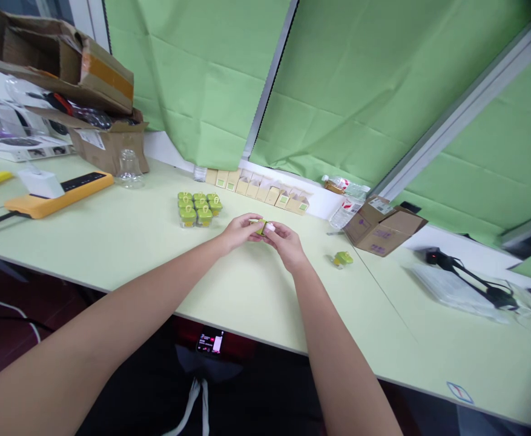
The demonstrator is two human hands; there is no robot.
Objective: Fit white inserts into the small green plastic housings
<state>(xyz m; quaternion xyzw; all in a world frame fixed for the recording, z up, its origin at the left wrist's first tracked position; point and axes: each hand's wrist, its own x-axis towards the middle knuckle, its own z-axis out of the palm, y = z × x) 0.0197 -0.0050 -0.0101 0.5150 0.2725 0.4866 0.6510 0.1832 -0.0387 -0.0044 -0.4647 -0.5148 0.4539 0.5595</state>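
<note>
Over the middle of the table, my left hand (242, 232) is closed around a small green-lidded jar (260, 227). My right hand (286, 242) meets it from the other side, fingers pinched at the same jar. A small white piece shows at the right fingertips; what it is I cannot make out. Fingers cover most of the jar. To the left, several clear jars with green lids (195, 209) stand grouped in rows. One more green-lidded jar (343, 259) with yellow contents stands apart, right of my right hand.
Several small cardboard boxes (258, 186) line the wall. Plastic bottles (344, 212) and a cardboard carton (381, 229) stand right of them. An orange power strip (72, 192), a clear plastic container (129, 169) and a larger carton (106, 145) occupy the left. Black cabled equipment (469, 275) lies far right.
</note>
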